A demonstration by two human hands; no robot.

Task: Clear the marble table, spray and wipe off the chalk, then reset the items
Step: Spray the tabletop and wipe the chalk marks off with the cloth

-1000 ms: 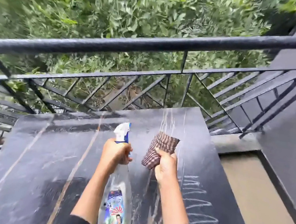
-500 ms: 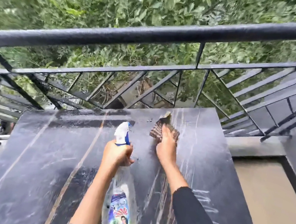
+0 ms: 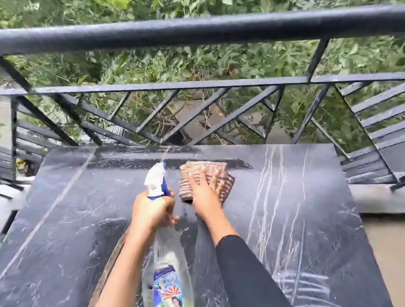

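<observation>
Black marble surface [image 3: 76, 213], wet and streaked, carries the checked cloth [image 3: 226, 187] close to its far edge. The right hand [image 3: 203, 195] presses the cloth flat, fingers [image 3: 201, 179] straight and spread. A second ago that hand gripped the cloth bunched in a fist, nearer the person; half a second ago the cloth lay crumpled under the palm. The left hand [image 3: 153, 214] still has its fingers curled round the neck of the spray bottle [image 3: 169, 295], held over the surface, its nozzle just left of the cloth. White chalk scribbles [image 3: 312, 293] remain at the near right. A black railing [image 3: 214, 29] runs behind.
</observation>
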